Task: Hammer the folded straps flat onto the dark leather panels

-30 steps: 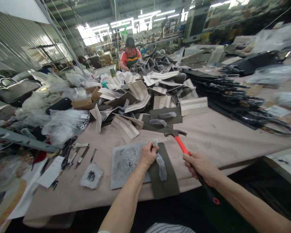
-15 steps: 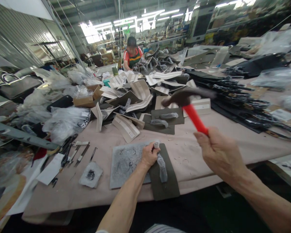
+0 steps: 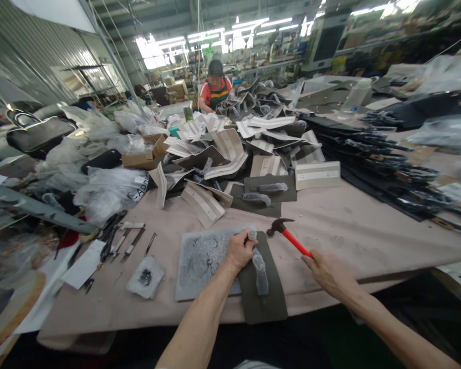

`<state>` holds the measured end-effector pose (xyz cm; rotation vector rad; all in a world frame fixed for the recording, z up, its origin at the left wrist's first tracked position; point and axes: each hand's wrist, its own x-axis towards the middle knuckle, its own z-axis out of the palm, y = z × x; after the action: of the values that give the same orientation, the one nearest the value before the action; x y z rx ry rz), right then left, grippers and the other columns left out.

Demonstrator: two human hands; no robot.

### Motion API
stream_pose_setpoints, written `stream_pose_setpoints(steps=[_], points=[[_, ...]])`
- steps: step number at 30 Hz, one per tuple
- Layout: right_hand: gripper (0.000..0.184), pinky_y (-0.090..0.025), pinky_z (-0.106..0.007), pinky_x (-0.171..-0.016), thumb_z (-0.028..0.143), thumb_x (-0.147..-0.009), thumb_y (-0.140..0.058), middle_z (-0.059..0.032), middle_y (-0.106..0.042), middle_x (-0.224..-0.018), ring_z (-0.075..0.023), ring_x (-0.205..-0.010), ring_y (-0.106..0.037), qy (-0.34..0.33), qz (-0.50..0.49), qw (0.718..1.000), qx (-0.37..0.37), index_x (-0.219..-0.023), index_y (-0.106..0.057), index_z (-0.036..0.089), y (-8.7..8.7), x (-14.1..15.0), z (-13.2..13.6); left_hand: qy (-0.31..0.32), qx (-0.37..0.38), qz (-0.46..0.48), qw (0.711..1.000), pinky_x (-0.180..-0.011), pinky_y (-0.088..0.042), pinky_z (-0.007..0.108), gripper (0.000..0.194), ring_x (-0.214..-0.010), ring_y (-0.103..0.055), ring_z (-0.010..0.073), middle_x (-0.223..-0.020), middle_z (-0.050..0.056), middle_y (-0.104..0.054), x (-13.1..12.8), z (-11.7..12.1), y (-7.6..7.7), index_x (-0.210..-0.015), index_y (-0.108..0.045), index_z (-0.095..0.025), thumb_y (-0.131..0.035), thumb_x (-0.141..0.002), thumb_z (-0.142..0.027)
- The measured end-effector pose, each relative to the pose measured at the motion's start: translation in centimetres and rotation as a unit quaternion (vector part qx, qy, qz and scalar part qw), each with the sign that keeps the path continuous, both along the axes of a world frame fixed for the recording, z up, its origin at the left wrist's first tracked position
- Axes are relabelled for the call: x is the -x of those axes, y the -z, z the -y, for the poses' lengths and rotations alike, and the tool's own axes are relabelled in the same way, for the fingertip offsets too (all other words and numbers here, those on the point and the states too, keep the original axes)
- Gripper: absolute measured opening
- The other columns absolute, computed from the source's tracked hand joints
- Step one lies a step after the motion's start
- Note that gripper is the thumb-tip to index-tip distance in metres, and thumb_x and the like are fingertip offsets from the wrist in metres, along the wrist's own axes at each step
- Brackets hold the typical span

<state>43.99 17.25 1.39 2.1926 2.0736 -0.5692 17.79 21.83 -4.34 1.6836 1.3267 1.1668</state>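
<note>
My left hand (image 3: 238,251) is closed around a short upright metal punch (image 3: 252,234), whose round top shows above the fingers. Its lower end is hidden. Beneath that hand lies a dark olive panel (image 3: 274,279) with a plastic-wrapped handle (image 3: 260,274), partly over a scuffed grey slab (image 3: 200,264). To the right, my right hand (image 3: 326,274) grips a claw hammer (image 3: 297,243) by its red handle. The dark hammer head is low over the cloth, just right of the punch and apart from it.
Olive and cream panels (image 3: 226,148) are heaped behind the slab. A pale block with a black smear (image 3: 146,278) and several slim tools (image 3: 132,245) lie left. Black straps and pieces (image 3: 372,164) are stacked at right. A co-worker (image 3: 215,89) is across the table.
My right hand has brought the hammer down from a raised position to just above the table, beside the punch. My left hand keeps its hold on the punch. The view has shifted slightly.
</note>
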Motion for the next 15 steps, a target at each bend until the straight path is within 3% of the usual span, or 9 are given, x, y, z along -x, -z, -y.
stream_pose_setpoints(steps=[3,6,8,11,15], points=[[0.032,-0.045,-0.036,-0.07,0.04,-0.101,-0.04,-0.0147,-0.066,-0.092,-0.0267,-0.081,-0.065,-0.001,0.015,0.995,-0.096,-0.105,-0.059,0.014,1.6,1.2,0.5,0.001,0.0,0.006,1.0,-0.073,-0.05,0.025,0.013,-0.074,-0.066,0.0169,-0.081,0.001,-0.073,0.0,0.0,0.1,-0.09,-0.07,-0.021,-0.066,-0.079,-0.016],[0.047,-0.049,-0.041,-0.085,0.047,-0.097,-0.046,-0.0195,-0.063,-0.115,-0.0296,-0.1,-0.064,-0.038,-0.049,0.972,-0.226,-0.128,-0.052,0.012,1.3,5.2,2.1,-0.004,0.007,0.015,1.0,-0.074,-0.05,0.025,0.011,-0.075,-0.066,0.0166,-0.082,0.001,-0.073,-0.1,0.0,0.3,-0.089,-0.071,-0.02,-0.067,-0.079,-0.017],[0.049,-0.051,-0.037,-0.085,0.046,-0.099,-0.044,-0.0165,-0.064,-0.118,-0.0268,-0.101,-0.066,-0.077,-0.112,0.97,-0.204,-0.136,-0.047,0.015,0.5,8.8,3.3,-0.01,0.02,0.03,0.999,-0.073,-0.05,0.025,0.011,-0.074,-0.065,0.0161,-0.081,0.001,-0.073,-0.2,0.0,0.2,-0.089,-0.071,-0.019,-0.068,-0.078,-0.019],[0.037,-0.051,-0.033,-0.072,0.031,-0.102,-0.035,-0.0138,-0.07,-0.102,-0.0242,-0.086,-0.071,-0.113,-0.1,0.985,-0.081,-0.126,-0.055,0.013,0.0,13.5,4.6,-0.049,0.061,0.09,0.993,-0.069,-0.051,0.024,0.012,-0.069,-0.064,0.0147,-0.077,0.0,-0.072,-0.2,-0.5,0.1,-0.086,-0.07,-0.018,-0.071,-0.075,-0.023],[0.037,-0.049,-0.031,-0.068,0.024,-0.101,-0.03,-0.0172,-0.072,-0.094,-0.025,-0.08,-0.073,-0.094,-0.077,0.992,-0.017,-0.116,-0.061,0.01,0.4,15.2,5.0,-0.165,0.103,0.253,0.948,-0.064,-0.051,0.023,0.021,-0.067,-0.066,0.0151,-0.073,0.001,-0.07,0.0,-1.7,0.2,-0.082,-0.063,-0.016,-0.071,-0.076,-0.035]])
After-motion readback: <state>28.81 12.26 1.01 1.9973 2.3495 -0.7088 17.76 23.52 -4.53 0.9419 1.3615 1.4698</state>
